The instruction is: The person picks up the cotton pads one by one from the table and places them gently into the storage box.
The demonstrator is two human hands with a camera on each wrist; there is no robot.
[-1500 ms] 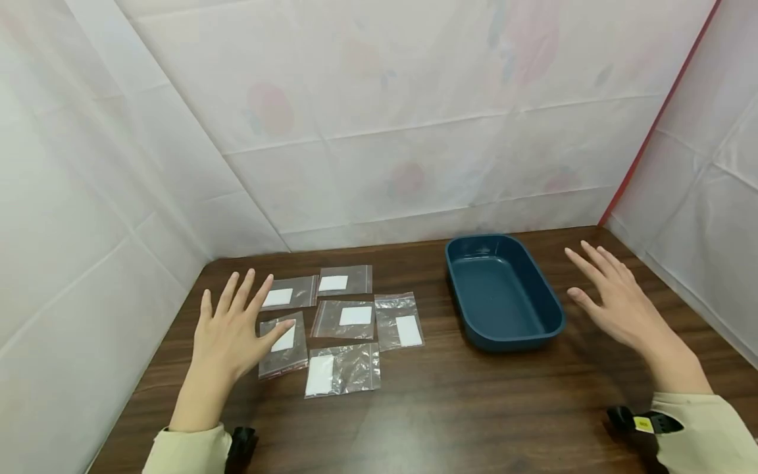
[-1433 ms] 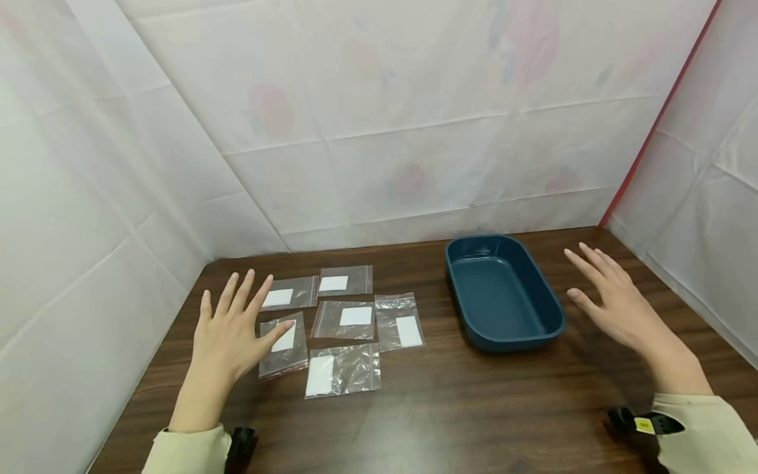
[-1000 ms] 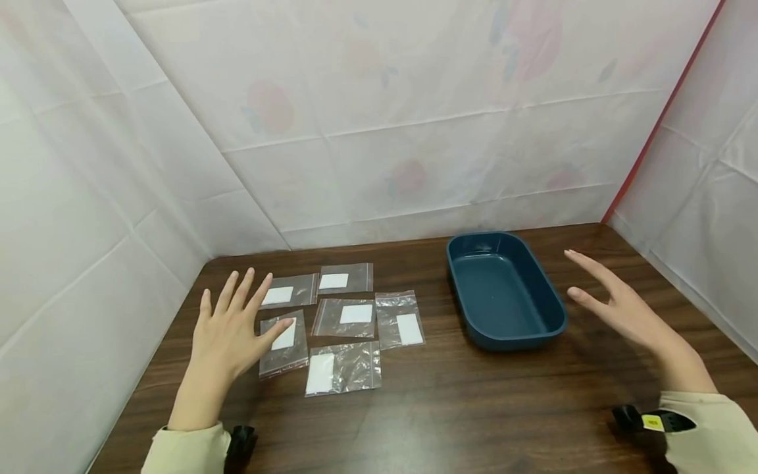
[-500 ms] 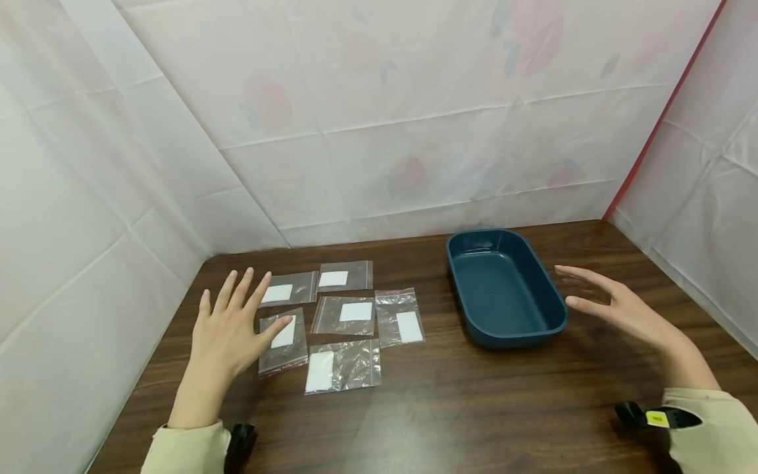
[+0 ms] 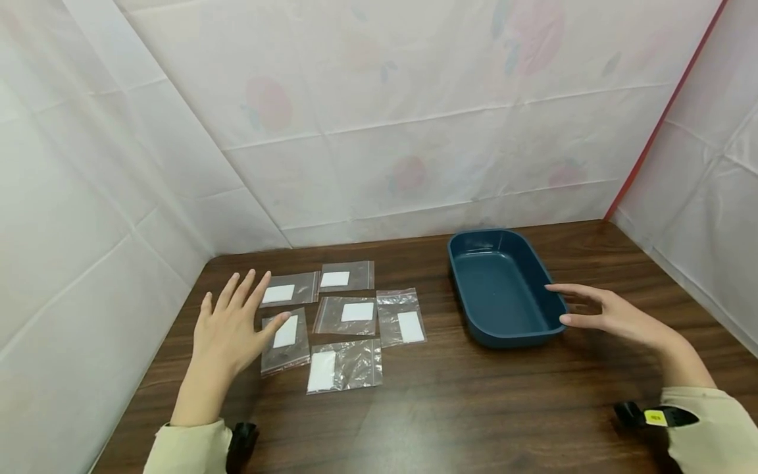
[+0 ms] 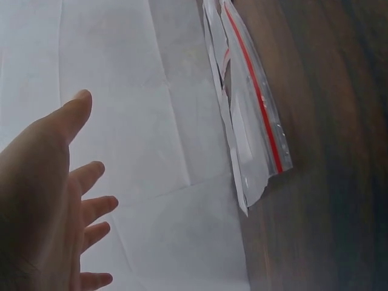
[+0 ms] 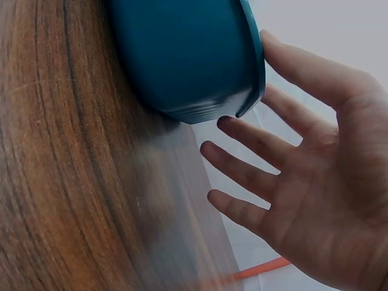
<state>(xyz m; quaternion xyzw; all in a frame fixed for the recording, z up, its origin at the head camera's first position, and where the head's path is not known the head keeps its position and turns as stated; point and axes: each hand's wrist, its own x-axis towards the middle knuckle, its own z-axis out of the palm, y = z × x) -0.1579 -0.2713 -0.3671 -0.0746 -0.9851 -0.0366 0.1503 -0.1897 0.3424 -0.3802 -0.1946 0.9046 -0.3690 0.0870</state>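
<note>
A dark blue rectangular tray (image 5: 508,342) stands on the right half of the table. My right hand (image 5: 617,321) is at its near right corner, thumb and forefinger on either side of the rim. In the right wrist view the thumb tip meets the tray (image 7: 188,54) at its edge, while the other fingers spread straight beside the wall. Left of the tray lie several clear zip bags (image 5: 358,368), each with a white rectangle inside. My left hand (image 5: 229,336) hovers with spread fingers by the leftmost bags, holding nothing. One red-striped zip bag (image 6: 257,97) shows in the left wrist view.
The dark wooden table (image 5: 450,415) runs back to a white fabric wall (image 5: 379,131) with faint pink prints. More white fabric (image 5: 77,263) closes off the left side, and a red strip (image 5: 663,118) marks the right rear corner.
My right hand has moved left and slightly down, from beside the tray to its near right corner rim. The left hand, the bags and the tray stay nearly as they were.
</note>
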